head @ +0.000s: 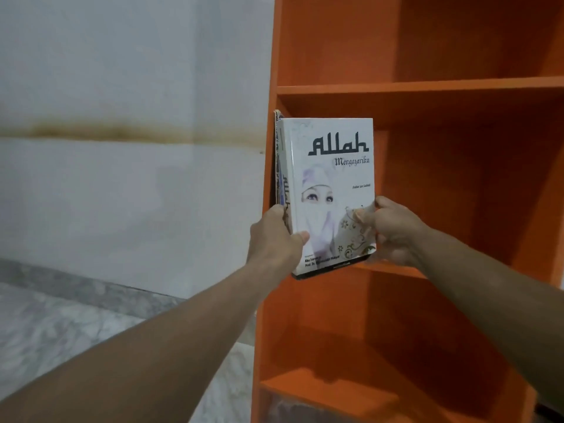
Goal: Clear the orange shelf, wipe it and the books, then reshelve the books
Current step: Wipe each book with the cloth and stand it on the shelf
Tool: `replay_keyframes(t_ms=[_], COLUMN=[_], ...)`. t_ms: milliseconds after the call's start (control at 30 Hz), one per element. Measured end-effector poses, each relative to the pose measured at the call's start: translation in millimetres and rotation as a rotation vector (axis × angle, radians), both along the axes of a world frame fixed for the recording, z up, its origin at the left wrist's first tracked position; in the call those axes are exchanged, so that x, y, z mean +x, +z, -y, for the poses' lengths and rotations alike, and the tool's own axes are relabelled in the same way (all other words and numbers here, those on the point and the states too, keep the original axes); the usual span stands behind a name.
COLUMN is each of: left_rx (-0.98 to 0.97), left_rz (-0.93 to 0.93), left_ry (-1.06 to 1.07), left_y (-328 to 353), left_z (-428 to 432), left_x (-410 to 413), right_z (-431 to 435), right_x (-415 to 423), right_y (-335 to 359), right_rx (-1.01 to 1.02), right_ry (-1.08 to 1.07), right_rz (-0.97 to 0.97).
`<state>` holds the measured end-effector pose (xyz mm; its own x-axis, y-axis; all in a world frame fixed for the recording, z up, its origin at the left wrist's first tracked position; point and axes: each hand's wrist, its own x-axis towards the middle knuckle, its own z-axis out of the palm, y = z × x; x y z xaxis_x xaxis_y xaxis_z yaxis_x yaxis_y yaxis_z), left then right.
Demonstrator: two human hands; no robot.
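Note:
A white hardcover book (331,175) with the dark title "Allah" stands upright at the left end of the middle compartment of the orange shelf (457,87), its front cover facing me. My left hand (274,236) grips its spine side near the bottom, thumb on the cover. At the cover's lower right edge my right hand (392,230) holds it, thumb on the front. Behind the white book, against the shelf's left wall, thinner books (277,166) show only their edges.
The shelf's upper compartment and the one below the book show bare orange boards. A grey-white wall (122,148) with a brown stain band lies to the left. Marbled floor tiles (61,331) run below it.

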<state>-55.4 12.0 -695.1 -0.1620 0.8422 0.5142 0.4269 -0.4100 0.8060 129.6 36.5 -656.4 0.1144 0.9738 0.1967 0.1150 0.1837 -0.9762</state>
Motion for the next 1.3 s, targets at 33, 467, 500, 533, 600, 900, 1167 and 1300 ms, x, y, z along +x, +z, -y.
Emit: replay_keyframes(t_ms=[33,467,500,533,600,900,1167,1300], left_rx=[0.008,0.003,0.017,0.031,0.041,0.066,0.142,0.169], left_rz=[0.006,-0.028,-0.040,-0.046,-0.050,-0.094,-0.180,-0.234], left_ry=[0.039,0.274,0.279,0.284,0.301,0.397,0.534,0.534], left_y=[3.8,13.4,14.1,14.2,12.2,4.6,-0.2,-2.7], left_z=[-3.8,-46.1,-46.9,-47.8,-50.9,-67.1,-79.3,-80.1], left_x=[5.5,68.1,69.0,70.1,71.7,67.8,58.4,55.4], right_z=[-8.3,-113.5,-119.7,-124.7,-132.6,-158.0,-172.4,-173.5], right_x=[3.5,35.4,34.5,33.3,30.4,14.0,-3.9,-8.4], right_y=[3.7,-7.1,-8.9,-10.6,-13.4,-22.9,-29.1,-30.7], right_rx=[0.019,-0.014,-0.019,-0.024,-0.026,-0.082,-0.032,-0.019], right_ry=[0.016,0.144,0.141,0.143,0.143,0.174,0.176,0.177], right_rz=[0.009,-0.108,-0.120,-0.132,-0.152,-0.205,-0.223,-0.208])
